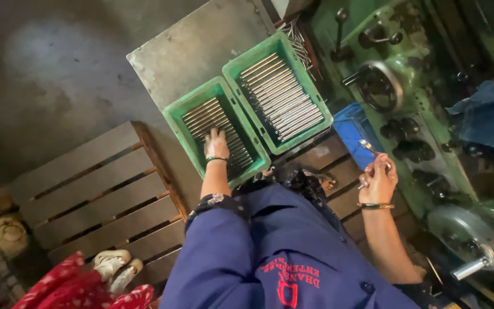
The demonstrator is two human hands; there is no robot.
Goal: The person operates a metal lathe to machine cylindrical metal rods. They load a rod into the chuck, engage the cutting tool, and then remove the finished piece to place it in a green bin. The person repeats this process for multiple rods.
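Blue sleeve [230, 252] nearest; left hand [216, 144] lies flat on rods [215, 123] in near green crate [174, 117], right hand [377, 180] pinches one rod [368, 146] beside lathe [424, 114]: lift rods singly, keeping rows parallel.

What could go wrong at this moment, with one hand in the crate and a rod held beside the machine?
1. The left hand presses on loose metal rods in the near green crate; they may roll and pinch fingers.
2. The right hand holds a rod close to the green machine and its handwheel; it could snag or drop.
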